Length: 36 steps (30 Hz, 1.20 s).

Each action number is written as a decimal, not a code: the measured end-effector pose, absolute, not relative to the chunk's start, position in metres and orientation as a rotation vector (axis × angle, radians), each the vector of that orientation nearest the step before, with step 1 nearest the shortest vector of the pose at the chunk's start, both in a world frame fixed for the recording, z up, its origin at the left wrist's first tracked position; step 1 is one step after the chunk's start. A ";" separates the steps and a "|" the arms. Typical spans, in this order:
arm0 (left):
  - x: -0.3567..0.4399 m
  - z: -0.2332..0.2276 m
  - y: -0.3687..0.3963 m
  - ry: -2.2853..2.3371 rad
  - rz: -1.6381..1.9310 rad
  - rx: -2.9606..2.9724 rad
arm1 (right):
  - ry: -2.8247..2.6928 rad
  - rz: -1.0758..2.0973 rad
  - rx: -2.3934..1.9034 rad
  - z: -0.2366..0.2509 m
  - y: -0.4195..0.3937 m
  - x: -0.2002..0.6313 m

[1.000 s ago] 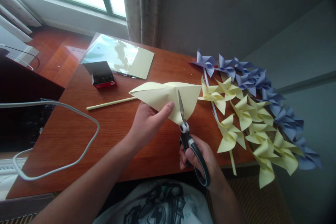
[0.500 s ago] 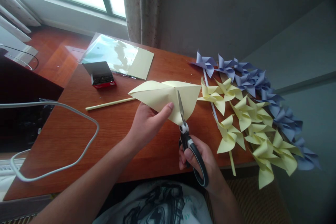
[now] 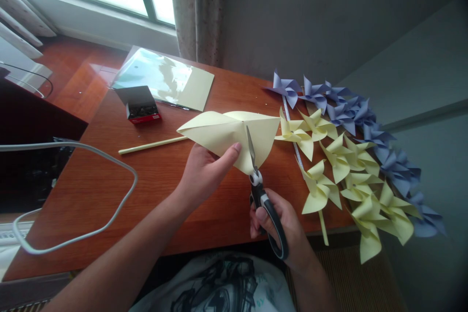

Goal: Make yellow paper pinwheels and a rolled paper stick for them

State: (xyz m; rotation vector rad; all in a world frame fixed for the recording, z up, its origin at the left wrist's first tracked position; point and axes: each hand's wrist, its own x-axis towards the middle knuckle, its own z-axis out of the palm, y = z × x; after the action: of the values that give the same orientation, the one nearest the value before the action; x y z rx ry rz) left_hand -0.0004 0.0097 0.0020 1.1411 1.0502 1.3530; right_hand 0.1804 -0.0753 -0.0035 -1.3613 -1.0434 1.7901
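Note:
My left hand (image 3: pixel 208 170) pinches a sheet of pale yellow paper (image 3: pixel 215 129), thumb on top and fingers hidden underneath. The sheet is creased and bulges upward. Black-and-grey scissors (image 3: pixel 260 195) are in my right hand (image 3: pixel 280 224), with thumb and fingers in the handle loops. Their blades lie over the near edge of the paper and point toward its middle; the lower blade cannot be made out. Behind the paper, a thin yellow paper stick (image 3: pixel 153 145) lies on the table, partly covered by the sheet.
Several yellow pinwheels (image 3: pixel 318 187) and purple pinwheels (image 3: pixel 343 114) fill the right side of the wooden table (image 3: pixel 146 224). At the back left are a small open box (image 3: pixel 143 109) and a plastic sleeve (image 3: pixel 157 75) with yellow paper. A white cable (image 3: pixel 124 204) loops at the left.
Almost nothing differs. The paper and the scissors have shifted very slightly, and both hands keep their grip.

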 end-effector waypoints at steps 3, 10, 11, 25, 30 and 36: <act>0.000 0.004 0.010 1.050 1.356 1.150 | -1.031 1.795 -1.369 -0.003 -0.075 0.180; 0.000 0.001 0.011 1.042 1.368 1.145 | -0.991 1.791 -1.382 -0.002 -0.075 0.179; 0.000 0.000 0.011 1.042 1.371 1.141 | -0.982 1.793 -1.383 -0.002 -0.075 0.178; -0.001 0.003 0.009 1.096 1.353 1.113 | -0.909 1.802 -1.363 0.001 -0.076 0.177; -0.001 0.002 0.009 1.132 1.349 1.111 | -0.899 1.792 -1.357 0.002 -0.077 0.175; 0.000 0.002 0.009 1.138 1.330 1.081 | -0.889 1.826 -1.318 0.000 -0.078 0.173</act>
State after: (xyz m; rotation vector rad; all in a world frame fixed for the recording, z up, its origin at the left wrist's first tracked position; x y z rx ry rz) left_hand -0.0002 0.0091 0.0023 1.0809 1.1383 1.3303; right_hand 0.1733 -0.0775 -0.0004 -1.3179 -0.8886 1.8258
